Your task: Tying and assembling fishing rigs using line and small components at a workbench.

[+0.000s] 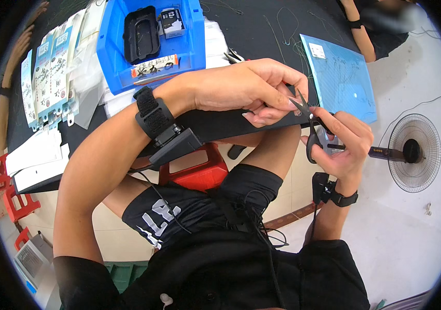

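My right hand [342, 141] holds a small pair of black-handled scissors [312, 130], with fingers at the handle loops. The blades stand apart and point up and left, touching or very near the fingertips of my left hand [269, 93]. My left hand reaches across the table's front edge with thumb and forefinger pressed together. Whatever lies between them is too small to make out. Thin loose line [298, 44] lies on the black table [251, 33] just beyond the hands. Some of it runs behind my left hand, where its end is hidden.
A blue plastic bin [199, 46] holds a black tray [141, 35] and a small box [172, 23]. Printed packaging cards [50, 73] and clear bags lie at left, pliers [234, 56] behind my left wrist. A blue plastic folder [344, 77] overhangs the right edge. Other people sit at left and upper right.
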